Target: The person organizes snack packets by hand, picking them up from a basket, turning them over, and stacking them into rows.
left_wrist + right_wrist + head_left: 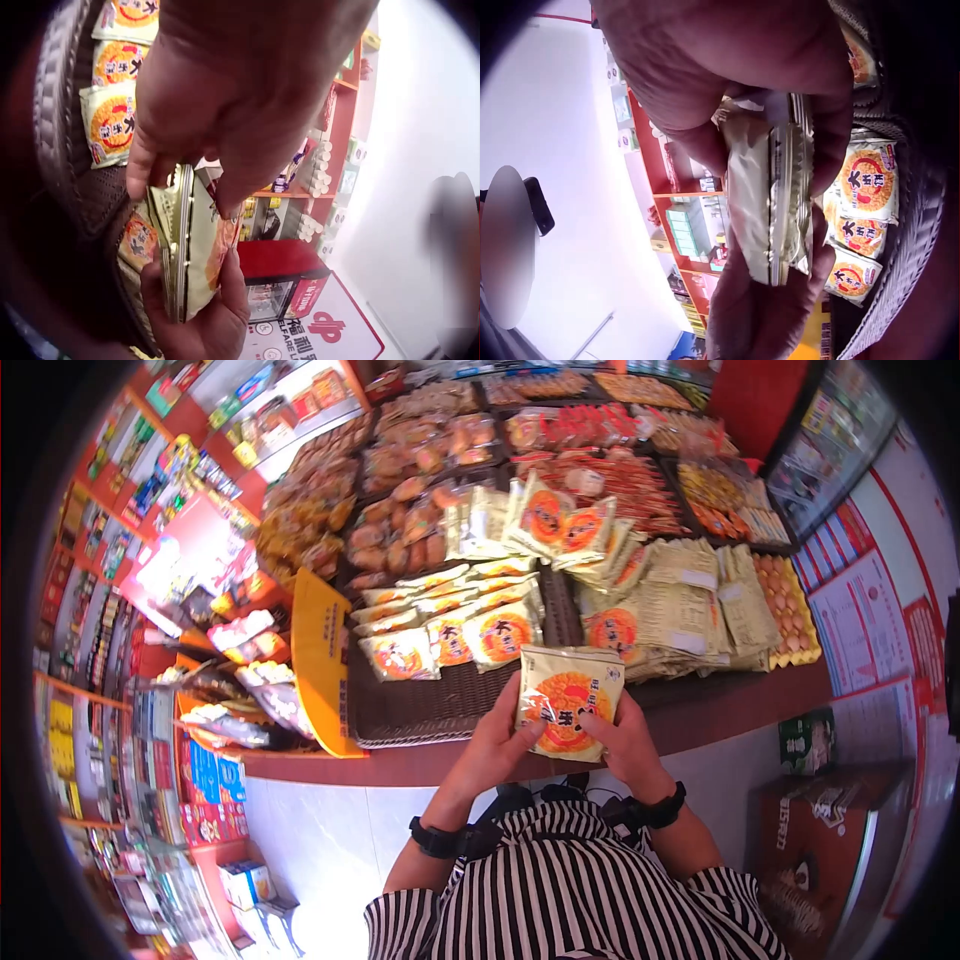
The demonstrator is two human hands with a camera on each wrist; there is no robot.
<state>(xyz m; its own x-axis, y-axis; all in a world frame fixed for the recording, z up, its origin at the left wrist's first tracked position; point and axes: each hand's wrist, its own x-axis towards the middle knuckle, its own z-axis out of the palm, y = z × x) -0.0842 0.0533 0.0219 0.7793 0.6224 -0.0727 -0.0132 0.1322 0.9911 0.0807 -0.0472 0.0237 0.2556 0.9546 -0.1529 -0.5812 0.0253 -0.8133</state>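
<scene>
In the head view, both hands hold a small stack of cream rice cracker packets (571, 695) with an orange round print, in front of the person's striped shirt. The left hand (497, 738) grips the stack's left edge, thumb over the front. On the opposite edge, the right hand (627, 744) grips it the same way. Side seams of more than one packet (196, 255) show pressed together in the left wrist view; the right wrist view shows the stacked edges (769, 202) too. Beyond the hands, a dark woven basket (430, 712) holds rows of matching packets (503, 632).
Right of the basket lies a heap of similar packets (680, 595), many face down, beside an egg tray (800, 654). An orange sign board (322, 670) stands at the basket's left. Bagged breads (395, 535) fill trays behind. A brown box (815, 850) stands at lower right.
</scene>
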